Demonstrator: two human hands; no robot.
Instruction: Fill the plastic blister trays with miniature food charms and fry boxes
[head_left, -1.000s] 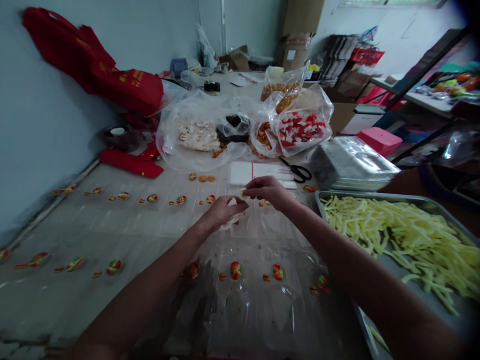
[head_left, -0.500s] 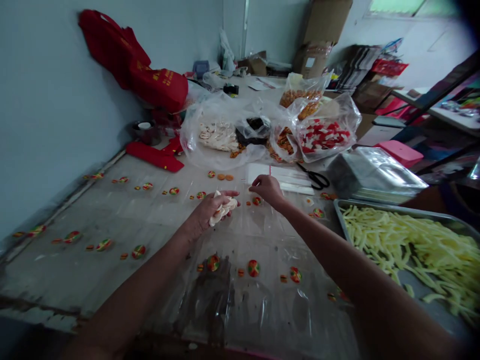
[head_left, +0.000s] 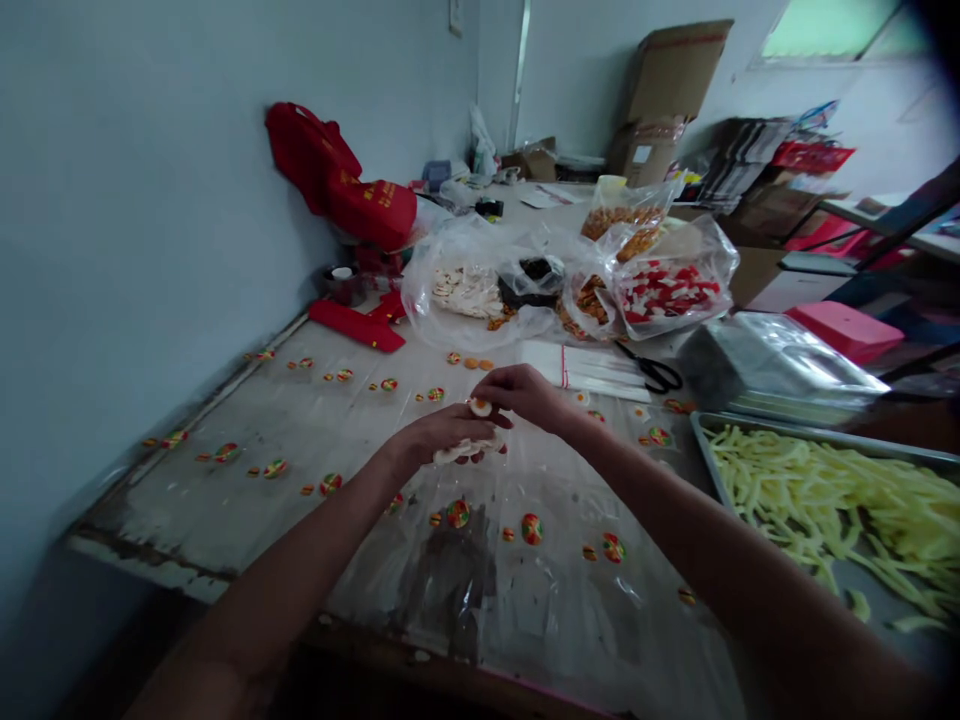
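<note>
My left hand (head_left: 454, 430) is closed around a stack of thin white pieces (head_left: 466, 452), held above the table. My right hand (head_left: 517, 390) meets it from the right. Between its fingertips, over the left fingers, is a small fried-egg-shaped candy (head_left: 481, 406), white with an orange centre. Two similar egg pieces lie to the right, one egg piece (head_left: 583, 397) close to the right wrist and another egg piece (head_left: 640, 412) farther out. Below the hands, clear plastic sleeves (head_left: 495, 590) bear round red-green pieces (head_left: 532, 529) and small burger-like pieces (head_left: 436, 519).
A metal tray (head_left: 709, 460) of pale yellow strips stands on the right. Black-handled scissors (head_left: 660, 375) lie beside white packets (head_left: 600, 370). Behind are clear bags of red-and-white pieces (head_left: 667, 290) and white pieces (head_left: 469, 290). Red cloth (head_left: 356, 325) lies at the back left.
The view has shifted, moving the scene rightward and slightly down. My right hand has come over to my left hand, and an egg piece now shows at its fingertips. The left hand has turned knuckles-up.
</note>
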